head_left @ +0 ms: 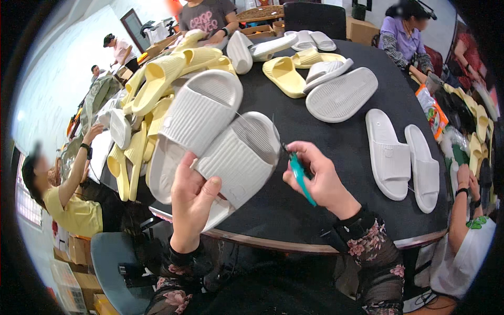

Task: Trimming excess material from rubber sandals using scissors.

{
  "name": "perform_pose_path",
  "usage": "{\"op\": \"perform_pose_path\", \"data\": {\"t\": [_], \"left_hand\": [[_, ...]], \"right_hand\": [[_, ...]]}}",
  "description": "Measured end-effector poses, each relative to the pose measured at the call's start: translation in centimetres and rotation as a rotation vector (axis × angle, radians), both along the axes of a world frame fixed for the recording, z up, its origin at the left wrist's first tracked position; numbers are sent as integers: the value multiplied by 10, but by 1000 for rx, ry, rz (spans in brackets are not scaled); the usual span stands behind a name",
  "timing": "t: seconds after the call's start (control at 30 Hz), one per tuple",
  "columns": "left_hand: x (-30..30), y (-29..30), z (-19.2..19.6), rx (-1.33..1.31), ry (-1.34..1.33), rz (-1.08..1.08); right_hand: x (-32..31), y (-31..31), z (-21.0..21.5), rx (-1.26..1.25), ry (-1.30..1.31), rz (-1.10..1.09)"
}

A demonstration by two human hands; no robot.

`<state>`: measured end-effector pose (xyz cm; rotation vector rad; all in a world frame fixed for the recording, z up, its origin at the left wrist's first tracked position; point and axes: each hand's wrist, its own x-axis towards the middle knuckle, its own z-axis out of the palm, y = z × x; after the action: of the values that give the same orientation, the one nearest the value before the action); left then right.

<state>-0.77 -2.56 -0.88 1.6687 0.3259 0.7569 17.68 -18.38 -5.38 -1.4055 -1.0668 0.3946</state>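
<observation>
My left hand (pixel 190 207) is closed on a pair of off-white slide sandals, raised over the table with the thumb on top. One slide (pixel 202 113) lies partly behind the other slide (pixel 239 165); both have ribbed straps. A thin clear strand shows between their upper edges and stretches toward the right. In my right hand (pixel 323 178) is a small cutter (pixel 299 176) with teal handles, its dark tip close to the right edge of the nearer slide. Whether its jaws are apart or together is too small to tell.
Yellow slides (pixel 157 79) are heaped at left on the black table (pixel 325 152). An off-white pair (pixel 388 160) lies at right; an upturned grey sole (pixel 342 94) lies beyond. Co-workers sit around, including a person in yellow (pixel 73 210). A grey chair (pixel 110 268) stands lower left.
</observation>
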Motion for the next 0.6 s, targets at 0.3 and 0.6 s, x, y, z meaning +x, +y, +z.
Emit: {"op": "perform_pose_path", "data": {"t": [0.3,0.6], "left_hand": [[-15,2,-11,189,-85,250],[-7,-9,-17,124,-53,256]], "right_hand": [[-7,5,-4,-84,-299,61],[-10,4,-10,-98,-298,72]]}}
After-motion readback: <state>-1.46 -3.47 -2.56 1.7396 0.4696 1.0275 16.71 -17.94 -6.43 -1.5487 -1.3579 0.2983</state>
